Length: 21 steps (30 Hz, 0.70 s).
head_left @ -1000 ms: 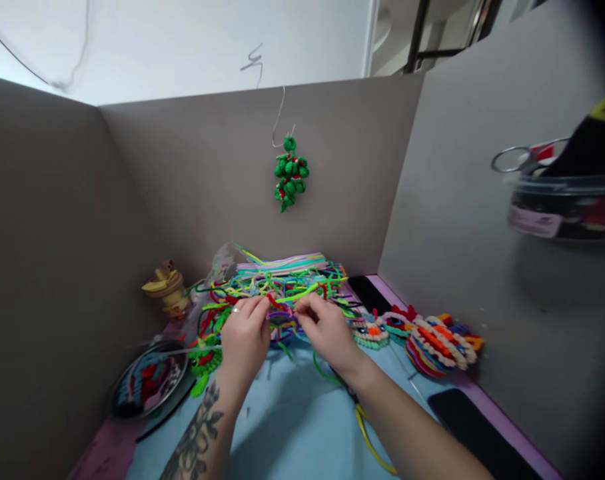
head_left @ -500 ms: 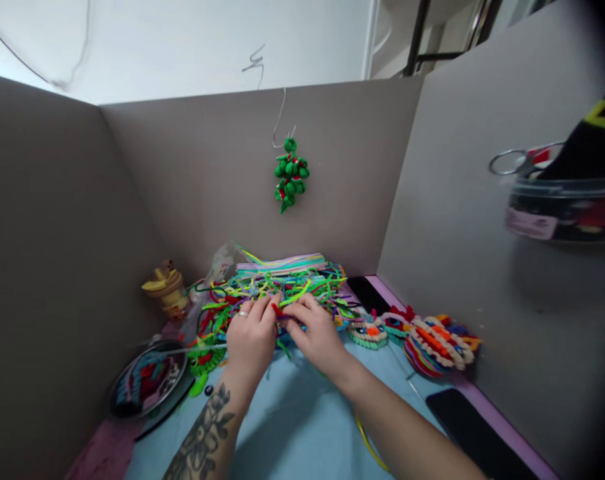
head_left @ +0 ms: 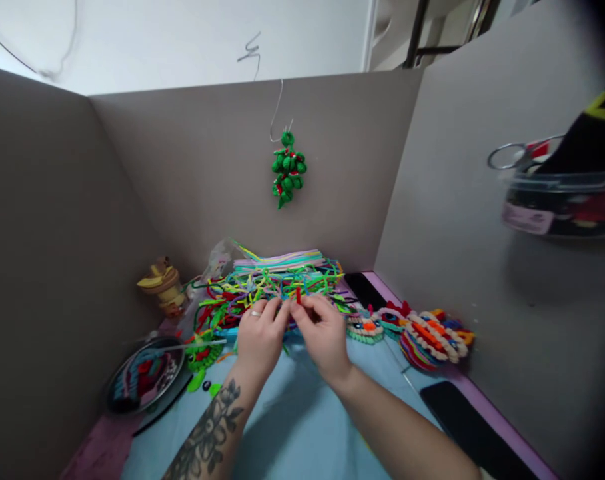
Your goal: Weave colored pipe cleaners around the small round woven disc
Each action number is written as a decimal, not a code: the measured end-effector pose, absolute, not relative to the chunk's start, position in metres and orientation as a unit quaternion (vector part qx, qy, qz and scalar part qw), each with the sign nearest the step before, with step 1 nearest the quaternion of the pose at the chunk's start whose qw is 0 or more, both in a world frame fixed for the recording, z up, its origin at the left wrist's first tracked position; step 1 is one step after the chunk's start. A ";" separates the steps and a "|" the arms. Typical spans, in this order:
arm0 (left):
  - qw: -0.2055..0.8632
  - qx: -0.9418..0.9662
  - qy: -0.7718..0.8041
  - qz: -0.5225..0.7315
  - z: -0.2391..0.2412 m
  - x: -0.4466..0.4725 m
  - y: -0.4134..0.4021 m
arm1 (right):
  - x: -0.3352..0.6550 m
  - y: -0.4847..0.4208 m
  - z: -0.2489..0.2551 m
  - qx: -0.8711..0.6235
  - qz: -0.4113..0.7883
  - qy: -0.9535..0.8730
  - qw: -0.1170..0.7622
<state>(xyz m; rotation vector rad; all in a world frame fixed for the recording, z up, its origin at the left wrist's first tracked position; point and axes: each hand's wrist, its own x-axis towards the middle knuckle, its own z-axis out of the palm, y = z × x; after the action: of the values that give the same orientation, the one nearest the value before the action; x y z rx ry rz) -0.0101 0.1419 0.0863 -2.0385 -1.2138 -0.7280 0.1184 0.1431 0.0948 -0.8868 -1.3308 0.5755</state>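
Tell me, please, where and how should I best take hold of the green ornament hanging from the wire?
Probably by the small ring at the top of the green ornament, pinched from the front, because the grey panel stands behind it. The ring sits right by the wire, above the lumpy body, so lifting there should disturb it least.

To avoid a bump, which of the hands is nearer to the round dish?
Left: the left hand is right of the round dish, and the right hand is farther right.

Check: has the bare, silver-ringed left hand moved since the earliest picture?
Yes, rightward: the left hand now sits farther from the round, shiny-rimmed dish.
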 end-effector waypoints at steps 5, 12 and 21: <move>0.280 -0.788 -0.491 -0.243 0.081 -0.019 0.152 | 0.154 0.139 0.119 -0.256 0.383 -0.442 0.769; 0.163 -0.752 -0.515 -0.376 0.088 -0.044 0.159 | 0.216 0.136 0.151 -0.114 0.382 -0.465 0.790; 0.247 -0.694 -0.454 -0.501 0.086 -0.041 0.153 | 0.152 0.161 0.114 -0.324 0.269 -0.709 0.566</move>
<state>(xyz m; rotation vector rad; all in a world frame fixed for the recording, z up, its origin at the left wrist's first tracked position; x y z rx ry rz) -0.0411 0.1535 0.0861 -1.8922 -1.2364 -1.3669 0.1522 0.1610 0.1144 -0.7615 -1.6675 0.6334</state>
